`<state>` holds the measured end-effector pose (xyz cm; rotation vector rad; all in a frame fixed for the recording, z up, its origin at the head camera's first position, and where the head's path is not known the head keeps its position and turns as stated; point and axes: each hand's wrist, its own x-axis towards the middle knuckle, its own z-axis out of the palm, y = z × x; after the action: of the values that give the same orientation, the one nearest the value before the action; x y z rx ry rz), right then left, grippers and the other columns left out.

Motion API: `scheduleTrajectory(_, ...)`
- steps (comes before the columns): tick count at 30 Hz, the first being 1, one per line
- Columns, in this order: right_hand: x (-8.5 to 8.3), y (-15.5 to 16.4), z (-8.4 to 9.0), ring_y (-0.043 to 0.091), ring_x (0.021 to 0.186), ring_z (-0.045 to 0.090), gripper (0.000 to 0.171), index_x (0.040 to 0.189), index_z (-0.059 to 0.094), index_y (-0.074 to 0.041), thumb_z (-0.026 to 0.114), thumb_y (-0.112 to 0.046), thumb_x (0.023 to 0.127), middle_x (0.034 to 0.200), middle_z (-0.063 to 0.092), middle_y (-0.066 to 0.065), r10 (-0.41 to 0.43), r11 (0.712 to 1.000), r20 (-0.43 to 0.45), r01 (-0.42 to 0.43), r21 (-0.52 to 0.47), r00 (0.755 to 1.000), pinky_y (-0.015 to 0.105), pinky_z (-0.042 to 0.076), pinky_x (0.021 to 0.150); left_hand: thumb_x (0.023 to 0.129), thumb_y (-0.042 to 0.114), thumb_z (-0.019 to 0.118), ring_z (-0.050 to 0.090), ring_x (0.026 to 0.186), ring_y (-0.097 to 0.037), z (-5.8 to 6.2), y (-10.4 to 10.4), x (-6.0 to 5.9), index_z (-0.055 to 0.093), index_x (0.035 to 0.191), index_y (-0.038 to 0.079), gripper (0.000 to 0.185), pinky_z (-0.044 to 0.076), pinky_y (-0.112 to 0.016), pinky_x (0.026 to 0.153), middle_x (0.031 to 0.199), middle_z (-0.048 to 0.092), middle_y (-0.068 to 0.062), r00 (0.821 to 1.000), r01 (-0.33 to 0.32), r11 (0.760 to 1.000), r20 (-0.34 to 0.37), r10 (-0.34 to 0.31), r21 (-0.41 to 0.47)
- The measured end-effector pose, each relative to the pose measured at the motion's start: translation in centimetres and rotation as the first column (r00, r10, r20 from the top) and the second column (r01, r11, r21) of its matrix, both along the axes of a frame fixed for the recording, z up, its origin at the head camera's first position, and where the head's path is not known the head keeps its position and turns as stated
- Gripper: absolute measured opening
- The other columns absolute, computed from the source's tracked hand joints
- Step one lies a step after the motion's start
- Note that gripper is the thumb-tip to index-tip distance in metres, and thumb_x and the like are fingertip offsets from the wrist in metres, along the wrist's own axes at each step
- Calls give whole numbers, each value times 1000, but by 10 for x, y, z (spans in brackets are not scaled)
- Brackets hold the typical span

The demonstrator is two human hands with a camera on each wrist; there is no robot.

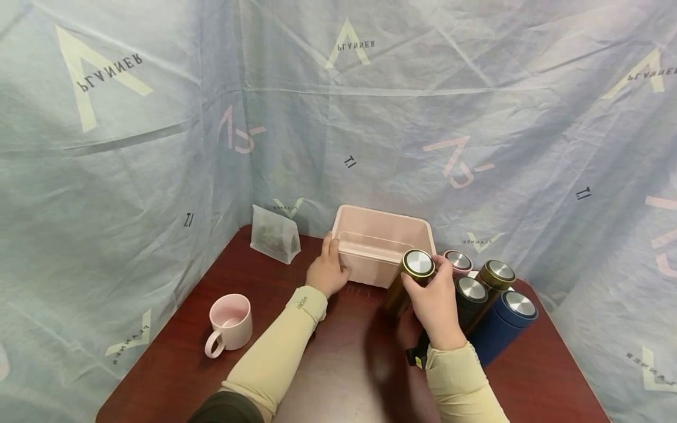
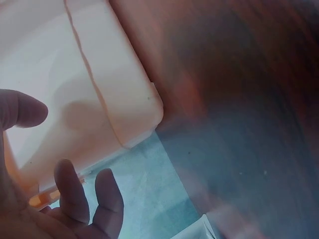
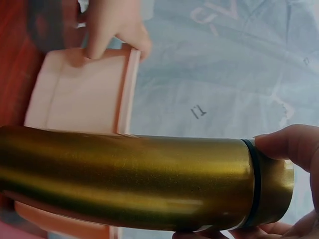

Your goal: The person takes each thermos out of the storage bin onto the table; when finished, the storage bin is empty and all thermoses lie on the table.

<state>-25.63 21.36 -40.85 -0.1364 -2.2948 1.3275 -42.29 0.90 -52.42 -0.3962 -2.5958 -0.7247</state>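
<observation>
A gold thermos flask (image 1: 400,288) with a silver-topped lid stands upright before the pink bin, and my right hand (image 1: 436,302) grips it around the lid. In the right wrist view the flask (image 3: 129,179) fills the width, thumb on one side of the lid and fingers on the other. The pink plastic bin (image 1: 370,267) sits at the back of the table. At its left end is my left hand (image 1: 327,273), its fingers at the rim and its thumb near the front wall. From the left wrist, that hand (image 2: 65,204) shows beside the bin wall (image 2: 75,64).
Right of my right hand stand several flasks: pink (image 1: 458,261), gold (image 1: 497,274), dark green (image 1: 471,296) and blue (image 1: 505,329). A black item (image 1: 416,356) lies by my right wrist. At left are a pink mug (image 1: 233,323) and a translucent pouch (image 1: 274,235). Printed curtains (image 1: 381,129) hang behind the table.
</observation>
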Motion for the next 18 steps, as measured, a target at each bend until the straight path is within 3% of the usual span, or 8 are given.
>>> scheduleTrajectory(8, -6, 0, -14, 35, 120, 50, 68, 134, 35, 6, 77, -10, 83, 130, 48, 26, -20, 999, -20, 20, 31, 1000, 46, 38, 103, 82, 29, 70, 49, 50, -20, 2, 2, 3, 32, 147, 9, 78, 42, -34, 45, 161, 19, -10, 1000, 2, 1000, 15, -2, -6)
scheduleTrajectory(18, -11, 0, -23, 37, 123, 47, 70, 136, 34, 5, 76, -15, 84, 132, 47, 27, -41, 997, 9, 41, 58, 999, 49, 35, 104, 79, 28, 72, 50, 53, -23, -1, 1, 1, 35, 144, 7, 78, 43, -36, 46, 159, 22, -12, 999, -1, 1000, -33, 1, 5)
